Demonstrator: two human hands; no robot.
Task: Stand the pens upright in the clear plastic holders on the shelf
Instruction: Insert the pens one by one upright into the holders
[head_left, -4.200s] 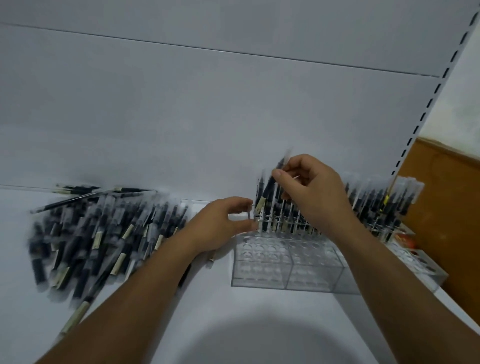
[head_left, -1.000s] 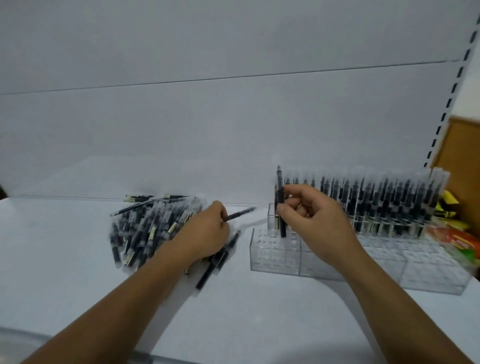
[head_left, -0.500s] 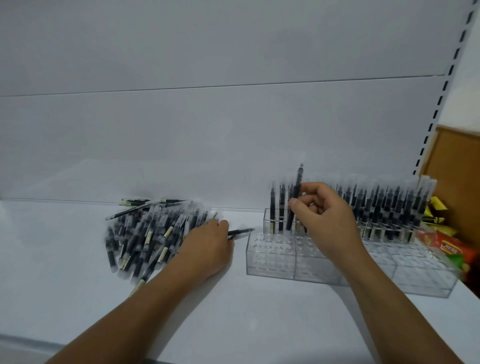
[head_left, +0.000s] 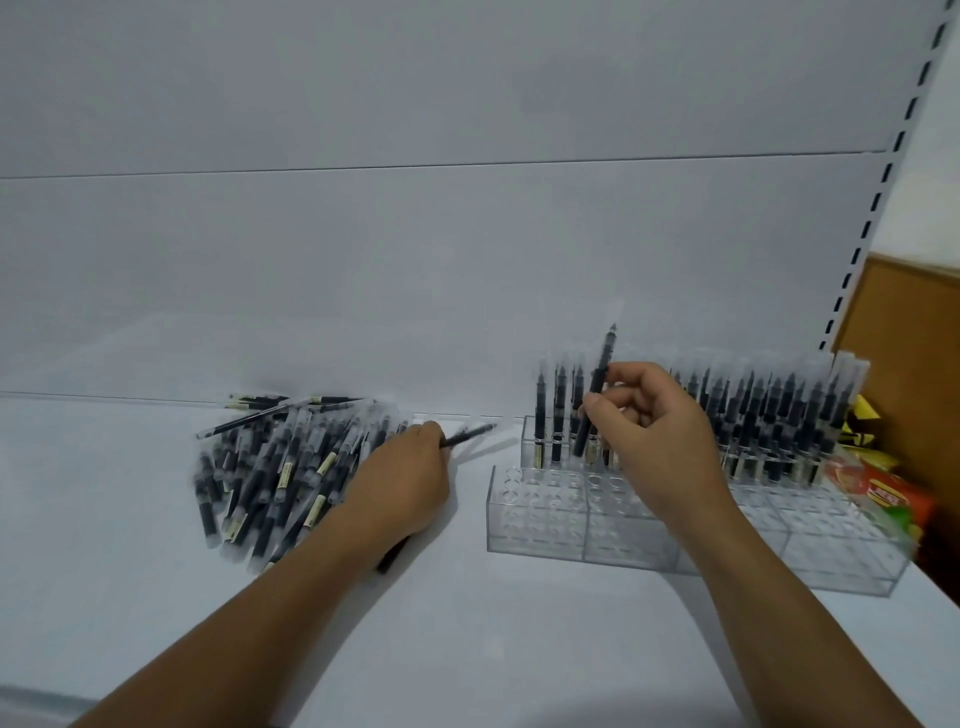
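**Spotter:** What are the hands doing around the clear holders (head_left: 540, 525)?

**Operator:** I'm watching the right hand (head_left: 654, 431) hovering over their left end. Its thumb and curled fingers are pinching a raised pen (head_left: 597, 395), which is leaning slightly with its tip up. The lower end is coming down among the back-row slots, but I'm not able to tell whether it is seated.

**Spotter:** And the left?

**Operator:** The left hand (head_left: 405, 478) is resting on the shelf (head_left: 467, 623) to the left of the holders. Its fingers are curled round a second pen (head_left: 467, 435) that is pointing toward them.

**Spotter:** Where are the rest of the pens?

**Operator:** The pile of pens (head_left: 270, 467) is lying flat further left of the holders. The standing pens (head_left: 753, 415) are filling the back rows, and the front rows are showing open holes. Snack packets (head_left: 893, 493) are lying just right of the holders.
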